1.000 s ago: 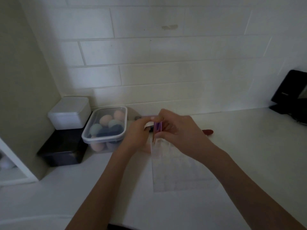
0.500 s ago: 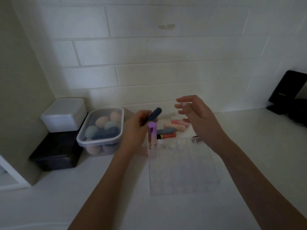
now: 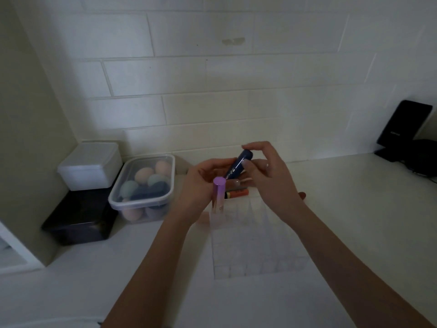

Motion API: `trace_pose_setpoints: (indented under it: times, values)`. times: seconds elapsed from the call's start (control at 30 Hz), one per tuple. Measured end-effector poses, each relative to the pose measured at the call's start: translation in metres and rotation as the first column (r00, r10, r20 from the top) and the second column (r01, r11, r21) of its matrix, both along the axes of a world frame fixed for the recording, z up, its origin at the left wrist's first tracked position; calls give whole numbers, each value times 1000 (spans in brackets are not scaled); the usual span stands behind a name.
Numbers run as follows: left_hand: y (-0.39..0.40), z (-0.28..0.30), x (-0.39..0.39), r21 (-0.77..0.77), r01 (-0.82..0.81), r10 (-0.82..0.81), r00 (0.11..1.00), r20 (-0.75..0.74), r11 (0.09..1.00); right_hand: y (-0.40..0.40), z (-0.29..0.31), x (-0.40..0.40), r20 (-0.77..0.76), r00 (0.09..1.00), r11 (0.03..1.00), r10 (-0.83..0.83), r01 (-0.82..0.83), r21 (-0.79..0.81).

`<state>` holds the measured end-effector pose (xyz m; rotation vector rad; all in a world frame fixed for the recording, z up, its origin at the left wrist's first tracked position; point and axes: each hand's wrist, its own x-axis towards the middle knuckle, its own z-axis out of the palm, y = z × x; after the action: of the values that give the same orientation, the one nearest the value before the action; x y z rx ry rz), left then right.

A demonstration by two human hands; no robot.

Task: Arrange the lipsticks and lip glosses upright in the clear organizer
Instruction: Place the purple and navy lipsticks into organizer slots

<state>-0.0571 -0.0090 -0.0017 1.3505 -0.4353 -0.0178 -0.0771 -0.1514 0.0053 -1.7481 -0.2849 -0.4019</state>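
- Two bare hands meet over a pale bench, w/ a dark blue tube (image 3: 237, 167) tilted between them, cap end up and away.
- Left hand (image 3: 203, 183) grips the tube's lower part, fingers (image 3: 218, 163) curled round it.
- Right hand (image 3: 268, 178) is at the tube's upper end; its fingers (image 3: 254, 146) arch over the cap, thumb close beside it. Whether they actually pinch the cap: cannot tell.
- Just below the left hand's fingers, a purple-capped tube (image 3: 218, 195) stands upright in the far-left corner slot of the clear organizer (image 3: 255, 256).
- Organizer sits on the bench beneath both wrists, its grid of slots stretching toward the viewer.
- Under the fingers, beyond the organizer, an orange-and-black lipstick (image 3: 237, 193) lies flat on the bench; a dark red item (image 3: 302, 194) peeks out just right of the right wrist, mostly hidden.
- Left of the hands: a lidded clear tub of makeup sponges (image 3: 144, 185), then a white box (image 3: 91, 165) stacked on a black box (image 3: 79, 220).
- Far right, well apart from the fingers, a black stand (image 3: 402, 131) leans by the tiled wall.
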Motion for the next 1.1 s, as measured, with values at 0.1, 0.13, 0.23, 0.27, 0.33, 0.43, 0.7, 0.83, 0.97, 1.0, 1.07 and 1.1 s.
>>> trace_pose_setpoints:
  times: [0.1, 0.13, 0.23, 0.27, 0.33, 0.43, 0.7, 0.83, 0.97, 1.0, 1.07, 1.1]
  values:
    - [6, -3, 5, 40, 79, -79, 997, 4, 996, -4, 3, 0, -9, 1000, 992, -5, 7, 125]
    - [8, -5, 7, 59, 73, -73, 997, -2, 996, -5, 4, -1, -27, 1000, 984, -5, 10, 179]
    - [13, -10, 15, 131, -20, 17, 1000, 20, 991, -8, 8, -1, -70, 997, 955, 24, -2, 295]
    - [13, -12, 16, 138, -46, 43, 999, 24, 989, -9, 8, -1, -84, 996, 950, 36, -8, 311]
    - [13, -12, 16, 69, -53, 54, 999, -8, 996, -10, 9, -2, -122, 990, 935, 76, -28, 354]
    - [18, -13, 20, -138, 8, -20, 996, -85, 990, -11, 11, -3, -214, 961, 928, 173, -86, 363]
    - [12, -16, 16, -122, -60, 55, 998, -44, 991, -1, 16, -12, -195, 966, 951, 172, -215, -224]
    - [20, -14, 16, -84, -192, 192, 981, -11, 978, -5, 25, -15, -151, 977, 967, 151, -177, -181]
    - [21, -11, 8, -96, -216, 215, 976, -25, 972, -2, 27, -21, -162, 967, 951, 195, -227, -208]
    - [21, -10, 6, -106, -212, 210, 977, -32, 971, -1, 27, -21, -153, 968, 949, 197, -227, -217]
    - [23, -10, 1, -132, -213, 208, 977, -47, 968, -1, 27, -21, -141, 972, 936, 188, -221, -273]
    - [24, -10, -1, -154, -216, 210, 976, -56, 964, -2, 27, -21, -141, 973, 921, 182, -219, -322]
